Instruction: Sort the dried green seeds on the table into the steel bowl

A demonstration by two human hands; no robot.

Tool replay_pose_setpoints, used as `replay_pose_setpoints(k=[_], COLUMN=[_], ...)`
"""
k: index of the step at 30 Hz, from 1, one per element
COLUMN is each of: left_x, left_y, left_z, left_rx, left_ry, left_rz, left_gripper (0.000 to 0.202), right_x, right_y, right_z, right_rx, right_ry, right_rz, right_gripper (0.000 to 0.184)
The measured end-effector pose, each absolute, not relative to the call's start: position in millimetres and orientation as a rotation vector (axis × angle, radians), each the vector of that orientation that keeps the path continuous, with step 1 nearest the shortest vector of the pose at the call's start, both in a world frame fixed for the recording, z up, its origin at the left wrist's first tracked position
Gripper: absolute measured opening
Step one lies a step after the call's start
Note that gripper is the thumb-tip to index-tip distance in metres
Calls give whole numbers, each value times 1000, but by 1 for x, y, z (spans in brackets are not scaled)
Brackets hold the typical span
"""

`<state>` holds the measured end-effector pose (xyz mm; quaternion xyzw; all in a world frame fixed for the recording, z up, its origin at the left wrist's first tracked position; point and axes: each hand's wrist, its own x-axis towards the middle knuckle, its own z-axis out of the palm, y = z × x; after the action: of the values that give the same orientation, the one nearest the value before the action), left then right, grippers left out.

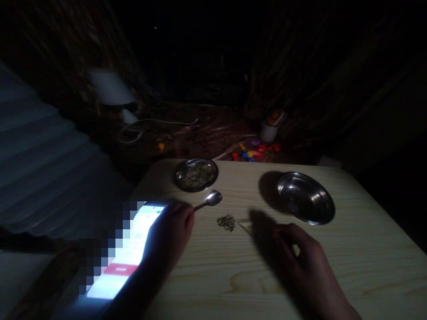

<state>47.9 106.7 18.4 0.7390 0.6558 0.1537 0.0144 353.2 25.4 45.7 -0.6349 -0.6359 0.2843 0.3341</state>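
Note:
My left hand [175, 226] is closed around the handle of a metal spoon [214, 198], whose bowl points to the right over the table. Just beyond the spoon sits a small steel bowl [196, 174] with dry, greenish flakes or seeds in it. A little pile of greenish-brown seeds or flakes [227, 222] lies on the wood between my hands. My right hand [298, 253] has thumb and forefinger pressed together, to the right of the pile. Faint thin pale lines show between those fingers and the pile; I cannot tell whether they are a held stick.
A larger steel bowl [305, 198] stands at the right of the wooden table [233, 284]. A bright phone-like screen [133, 249] glows beside my left forearm. Beyond the table, a lamp [111, 86], a white cable, a cup [268, 132] and colourful small objects [255, 152] show dimly.

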Motion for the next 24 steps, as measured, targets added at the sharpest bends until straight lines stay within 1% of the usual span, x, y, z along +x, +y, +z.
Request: replay_pose_setpoints(k=[10, 24], left_x=[45, 49], left_y=[118, 125], left_z=[11, 14], left_rx=[2392, 2478], left_ry=[2034, 2023], left_rz=[568, 612], left_gripper=[23, 19], right_x=[332, 311], right_y=[53, 78], right_z=[47, 57], right_rx=[-1511, -1387], right_ry=[-1850, -2056], right_rz=[607, 552], right_gripper=[20, 18])
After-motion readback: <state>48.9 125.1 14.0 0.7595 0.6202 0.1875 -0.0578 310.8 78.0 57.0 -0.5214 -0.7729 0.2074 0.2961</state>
